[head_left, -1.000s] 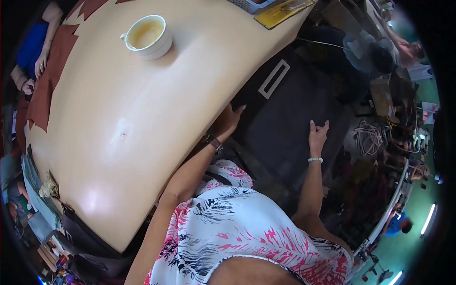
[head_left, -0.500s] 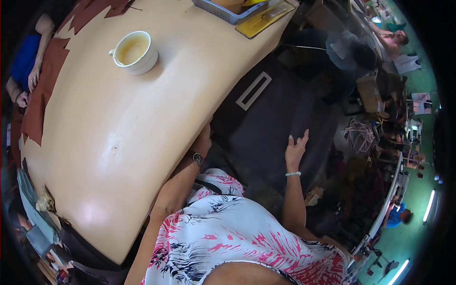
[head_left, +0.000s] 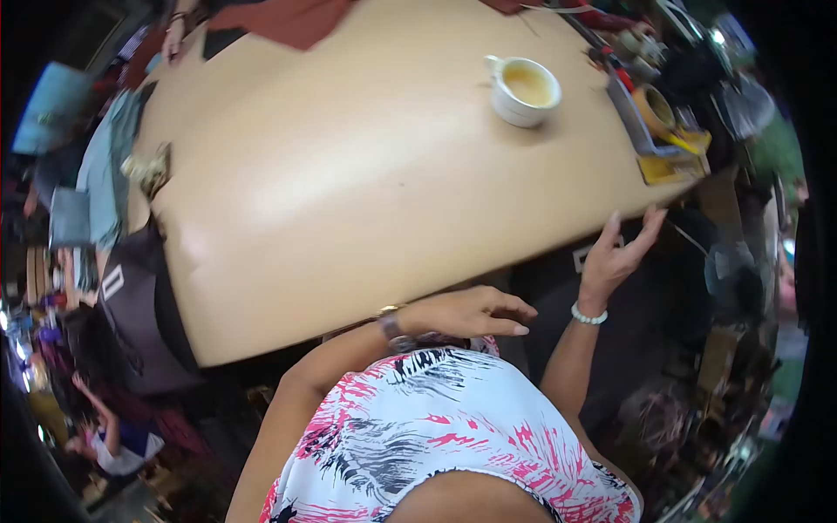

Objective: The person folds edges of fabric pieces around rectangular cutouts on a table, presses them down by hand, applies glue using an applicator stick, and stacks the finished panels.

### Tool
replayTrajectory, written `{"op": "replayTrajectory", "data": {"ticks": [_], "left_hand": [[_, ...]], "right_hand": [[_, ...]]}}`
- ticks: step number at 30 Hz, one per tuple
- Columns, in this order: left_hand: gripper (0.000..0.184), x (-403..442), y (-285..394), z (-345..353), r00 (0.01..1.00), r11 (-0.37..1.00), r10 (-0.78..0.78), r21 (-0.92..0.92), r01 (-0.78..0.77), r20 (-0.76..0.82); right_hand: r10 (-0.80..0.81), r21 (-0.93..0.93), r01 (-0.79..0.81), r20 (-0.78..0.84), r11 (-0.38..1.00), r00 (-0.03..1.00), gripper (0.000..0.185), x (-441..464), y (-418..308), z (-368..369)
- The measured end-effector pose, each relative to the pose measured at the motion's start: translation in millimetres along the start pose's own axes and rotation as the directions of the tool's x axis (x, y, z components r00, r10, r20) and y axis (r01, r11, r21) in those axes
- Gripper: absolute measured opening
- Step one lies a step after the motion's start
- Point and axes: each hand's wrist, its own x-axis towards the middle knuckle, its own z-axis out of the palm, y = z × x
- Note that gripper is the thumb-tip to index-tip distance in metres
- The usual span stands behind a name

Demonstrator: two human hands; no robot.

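The wood-toned table (head_left: 349, 218) stood before the person. The left hand (head_left: 475, 314), its fingers loosely open, hung just beside the table's near edge; the right hand (head_left: 615, 257), open with fingers spread, was near the right corner. A white teacup (head_left: 523, 105) stood on the table, a grey basket (head_left: 629, 115) farther right, reddish-brown material (head_left: 292, 22) along the far edge.

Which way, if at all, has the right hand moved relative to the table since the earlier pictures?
Yes: judged against the table, the right hand has moved closer, toward the near edge and the flat yellow item.
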Motion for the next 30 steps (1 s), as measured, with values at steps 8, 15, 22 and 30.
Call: {"op": "replayTrajectory", "data": {"ticks": [8, 15, 22, 30], "left_hand": [[0.030, -214.7, 192.0, -47.2, -0.190, 0.401, 0.901, 0.916, 0.023, -0.390], [0.030, -244.2, 228.1, 9.5, 0.074, -0.392, 0.919, 0.915, 0.091, 0.387], [0.029, -247.5, 215.2, 25.4, 0.123, -0.484, 0.873, 0.869, 0.105, 0.472], [0.029, -253.2, 202.4, 21.7, 0.114, -0.439, 0.898, 0.885, 0.155, 0.425]], "right_hand": [[-0.220, 0.833, 0.539, -0.506, 0.125, 0.834, 0.057, 136.8, -207.6, -40.3], [-0.441, 0.565, 0.824, -0.749, -0.034, 0.495, 0.055, 124.4, -255.9, -71.8], [-0.465, 0.479, 0.870, -0.800, -0.112, 0.381, 0.053, 109.3, -267.7, -80.6], [-0.506, 0.508, 0.852, -0.772, -0.127, 0.385, 0.052, 104.6, -276.9, -68.4]]}}
